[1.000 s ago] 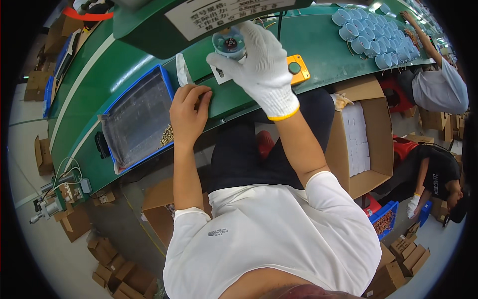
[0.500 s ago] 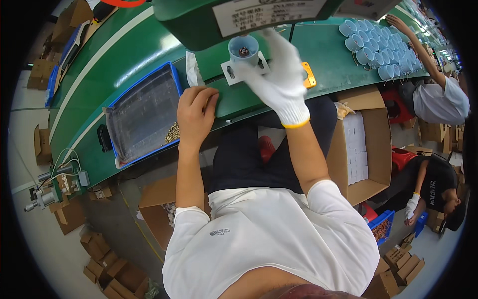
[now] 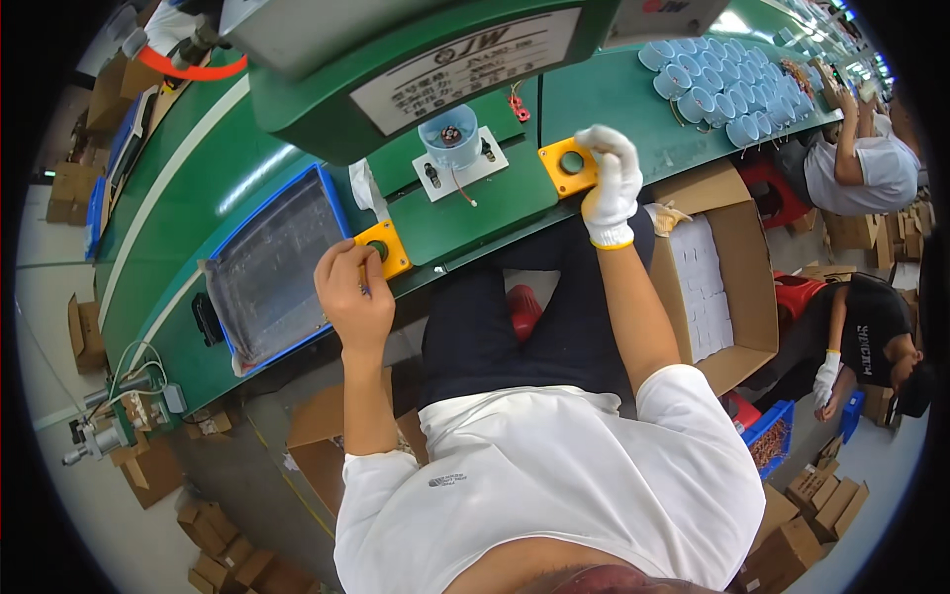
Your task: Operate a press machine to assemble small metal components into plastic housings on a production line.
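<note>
A light-blue cup (image 3: 448, 144) with a dark metallic part inside stands on a white plate (image 3: 465, 176) under the green press head (image 3: 416, 74). A thin wire with a small connector trails from it over the plate's front edge. At the left yellow button box (image 3: 384, 249), my bare left hand (image 3: 354, 297) is closed, its fingers curled around small bits I cannot make out. My right hand (image 3: 612, 188), in a white knit glove, is beside the right yellow button box (image 3: 567, 166) at its right edge. Its fingers are bent but apart from the thumb, with nothing visible in them.
A blue-rimmed tray (image 3: 277, 262) lies at the left. Many blue cups (image 3: 727, 94) stand at the far right on the green bench. An open carton of white blocks (image 3: 705, 287) is right of my legs. Co-workers sit further right; a small red part (image 3: 518, 107) lies behind.
My right hand has left the cup and moved right to the button box. My left hand has shifted down and left, uncovering the left box. The view has shifted too.
</note>
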A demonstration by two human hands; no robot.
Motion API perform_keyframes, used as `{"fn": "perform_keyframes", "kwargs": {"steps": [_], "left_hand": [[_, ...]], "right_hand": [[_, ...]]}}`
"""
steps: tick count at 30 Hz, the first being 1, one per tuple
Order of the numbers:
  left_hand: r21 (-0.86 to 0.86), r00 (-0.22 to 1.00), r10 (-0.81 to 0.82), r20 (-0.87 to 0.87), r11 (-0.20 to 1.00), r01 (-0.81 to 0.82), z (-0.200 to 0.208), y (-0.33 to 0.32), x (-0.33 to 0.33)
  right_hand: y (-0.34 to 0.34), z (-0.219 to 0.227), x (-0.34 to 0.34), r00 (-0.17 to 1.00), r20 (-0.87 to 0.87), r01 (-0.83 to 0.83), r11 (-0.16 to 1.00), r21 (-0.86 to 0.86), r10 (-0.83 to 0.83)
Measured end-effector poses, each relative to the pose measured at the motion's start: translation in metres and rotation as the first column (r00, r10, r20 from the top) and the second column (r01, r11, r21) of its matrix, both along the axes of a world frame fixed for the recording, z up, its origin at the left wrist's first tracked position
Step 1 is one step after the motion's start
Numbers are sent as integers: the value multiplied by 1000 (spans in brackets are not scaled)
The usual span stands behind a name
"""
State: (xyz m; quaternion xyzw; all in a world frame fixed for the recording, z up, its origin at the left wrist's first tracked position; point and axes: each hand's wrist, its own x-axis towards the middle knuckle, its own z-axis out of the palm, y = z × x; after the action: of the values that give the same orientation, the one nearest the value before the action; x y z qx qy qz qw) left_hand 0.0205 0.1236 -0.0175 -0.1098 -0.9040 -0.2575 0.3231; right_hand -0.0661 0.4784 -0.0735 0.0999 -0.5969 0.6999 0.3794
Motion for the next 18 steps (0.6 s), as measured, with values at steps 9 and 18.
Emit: {"fn": "perform_keyframes", "kwargs": {"steps": [9, 18], "left_hand": [[236, 986, -109, 129, 969, 77, 14, 34, -40], [181, 977, -137, 164, 978, 107, 10, 37, -43]], "right_hand": [[6, -1, 0, 975, 222, -5, 999, -33, 12], [5, -2, 5, 985, 169, -27, 999, 23, 23]]}}
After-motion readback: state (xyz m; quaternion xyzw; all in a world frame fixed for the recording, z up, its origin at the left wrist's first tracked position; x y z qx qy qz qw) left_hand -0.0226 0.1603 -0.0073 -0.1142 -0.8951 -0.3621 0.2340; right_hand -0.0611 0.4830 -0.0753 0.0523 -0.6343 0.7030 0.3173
